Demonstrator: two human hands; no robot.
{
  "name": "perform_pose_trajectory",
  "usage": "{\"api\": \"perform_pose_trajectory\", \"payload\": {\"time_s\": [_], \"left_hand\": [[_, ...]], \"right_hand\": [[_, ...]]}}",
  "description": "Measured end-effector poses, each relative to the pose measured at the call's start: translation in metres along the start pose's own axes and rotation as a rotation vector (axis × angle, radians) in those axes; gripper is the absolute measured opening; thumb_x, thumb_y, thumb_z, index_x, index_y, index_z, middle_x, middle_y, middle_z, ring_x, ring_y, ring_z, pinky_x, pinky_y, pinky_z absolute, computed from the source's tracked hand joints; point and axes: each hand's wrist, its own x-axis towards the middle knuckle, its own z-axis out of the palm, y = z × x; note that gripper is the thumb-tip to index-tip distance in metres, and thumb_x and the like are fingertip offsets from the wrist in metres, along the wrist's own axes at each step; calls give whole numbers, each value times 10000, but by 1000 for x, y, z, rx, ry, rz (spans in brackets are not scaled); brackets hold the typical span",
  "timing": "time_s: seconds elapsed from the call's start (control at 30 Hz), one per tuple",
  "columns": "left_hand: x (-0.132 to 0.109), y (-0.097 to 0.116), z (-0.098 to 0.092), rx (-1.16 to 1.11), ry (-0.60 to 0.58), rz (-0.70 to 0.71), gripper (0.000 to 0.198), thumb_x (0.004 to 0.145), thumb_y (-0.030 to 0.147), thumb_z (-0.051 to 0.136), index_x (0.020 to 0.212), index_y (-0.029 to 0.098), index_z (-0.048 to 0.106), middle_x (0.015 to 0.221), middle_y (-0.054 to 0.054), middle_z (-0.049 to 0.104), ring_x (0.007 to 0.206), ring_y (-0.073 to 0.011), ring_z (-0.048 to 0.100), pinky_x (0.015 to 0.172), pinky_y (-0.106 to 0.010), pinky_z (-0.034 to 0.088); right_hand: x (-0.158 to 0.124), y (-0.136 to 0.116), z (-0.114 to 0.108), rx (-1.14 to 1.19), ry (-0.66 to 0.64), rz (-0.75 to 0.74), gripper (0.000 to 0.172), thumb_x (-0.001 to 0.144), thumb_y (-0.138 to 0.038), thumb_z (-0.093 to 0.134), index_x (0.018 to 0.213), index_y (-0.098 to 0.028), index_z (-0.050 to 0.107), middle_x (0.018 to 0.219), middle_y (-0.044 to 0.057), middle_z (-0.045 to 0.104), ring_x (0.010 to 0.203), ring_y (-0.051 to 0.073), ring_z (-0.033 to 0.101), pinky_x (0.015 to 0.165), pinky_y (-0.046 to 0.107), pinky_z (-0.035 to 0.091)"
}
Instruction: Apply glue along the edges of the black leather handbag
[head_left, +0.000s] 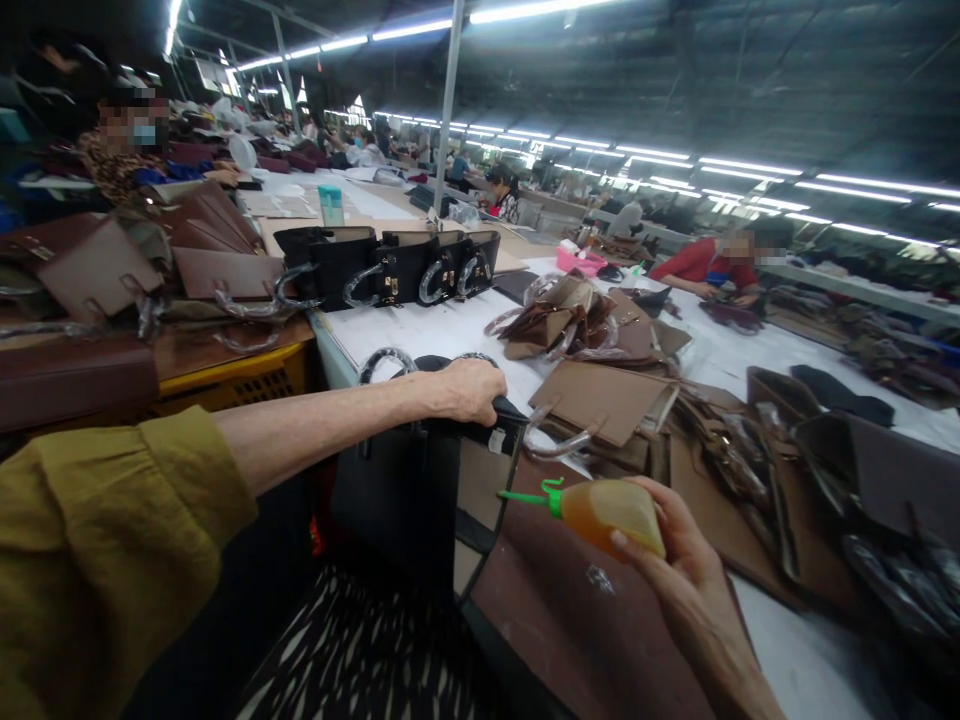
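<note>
From the mustard sleeve (112, 540) at lower left, the left hand (472, 388) closes over the top edge of the black bag (397, 490) at centre frame, while the right hand (694, 585), lower right, grips an amber bottle (611, 510) just beside it.

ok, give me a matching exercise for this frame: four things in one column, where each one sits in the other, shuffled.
Things
1. black leather handbag with open top
2. amber plastic squeeze bottle with green nozzle
3. yellow slatted plastic crate
4. row of black handbags with wrapped handles

Places
A. below the brown bags at the left
B. held in the right hand
C. standing farther back on the white table
D. gripped at its top edge by the left hand

Pairs: 1-D, 2-B, 3-A, 4-C
</note>
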Motion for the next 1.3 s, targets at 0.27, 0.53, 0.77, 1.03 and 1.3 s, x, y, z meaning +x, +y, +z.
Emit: {"api": "perform_pose_trajectory", "payload": {"time_s": [0.27, 0.53, 0.77, 1.03, 1.3], "left_hand": [[-5, 3, -1, 57, 46, 19, 201, 636, 245, 555, 791, 167, 656, 741, -58, 636, 666, -196, 573, 483, -251, 343], [-11, 9, -6, 104, 61, 35, 167, 666, 241, 575, 792, 163, 650, 744, -66, 632, 689, -214, 581, 505, -267, 356], [-30, 35, -50, 249, 220, 90, 100, 768, 169, 559, 836, 132, 622, 795, -95, 632, 808, -259, 597, 649, -323, 426], [-37, 68, -42, 214, -58, -44, 169, 706, 116, 617, 870, 90, 586, 844, -147, 636, 816, -281, 610, 686, -340, 478], [-41, 82, -47, 193, -245, 63, 299, 575, 49, 662, 865, 92, 600, 862, -143, 644, 799, -294, 619, 655, -346, 502]], "right_hand": [[-13, 4, -2, -103, -64, -25, 492, 759, -459, 681, 1151, -244, 475, 986, 14, 595, 847, 203, 584, 695, 210, 467], [-22, 2, -2, -133, -174, 17, 457, 771, -444, 672, 1146, -260, 486, 1006, -10, 584, 876, 204, 552, 735, 227, 430], [-18, -4, -10, 85, 78, 85, 492, 787, -467, 661, 1187, -262, 462, 962, 8, 584, 817, 207, 544, 653, 234, 457], [-12, 2, -2, 153, 173, 103, 557, 727, -490, 704, 1145, -211, 463, 980, 56, 588, 833, 246, 555, 625, 276, 495], [-8, 20, 6, 60, 83, -7, 501, 781, -443, 664, 1170, -226, 433, 1023, 41, 555, 910, 245, 533, 794, 326, 426]]}}
